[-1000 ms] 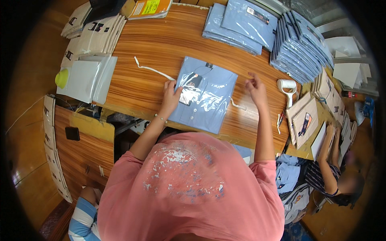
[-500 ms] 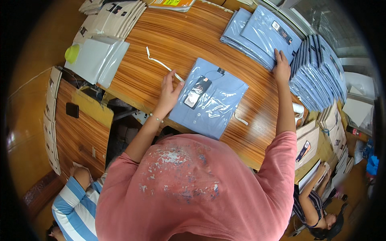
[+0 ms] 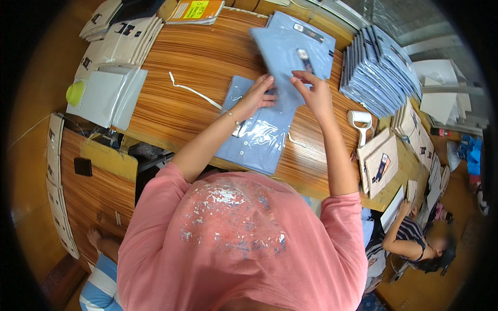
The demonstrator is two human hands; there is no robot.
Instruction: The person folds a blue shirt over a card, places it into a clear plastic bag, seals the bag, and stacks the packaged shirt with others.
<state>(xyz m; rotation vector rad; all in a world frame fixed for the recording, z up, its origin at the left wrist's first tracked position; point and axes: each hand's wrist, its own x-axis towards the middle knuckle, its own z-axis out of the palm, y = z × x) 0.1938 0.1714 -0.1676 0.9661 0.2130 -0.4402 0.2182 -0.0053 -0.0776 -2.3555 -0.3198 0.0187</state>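
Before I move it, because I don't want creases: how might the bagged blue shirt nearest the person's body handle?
The bagged shirt looks slippery, judging by its glossy plastic. Being folded cloth, it would probably bend, though the neat fold may keep its shape. Lying flat on the table, it seems unlikely to roll.

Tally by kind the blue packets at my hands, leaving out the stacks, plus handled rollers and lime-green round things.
Blue packets, the upper packet and the lower packet: 2
Handled roller: 1
Lime-green round thing: 1
Total: 4
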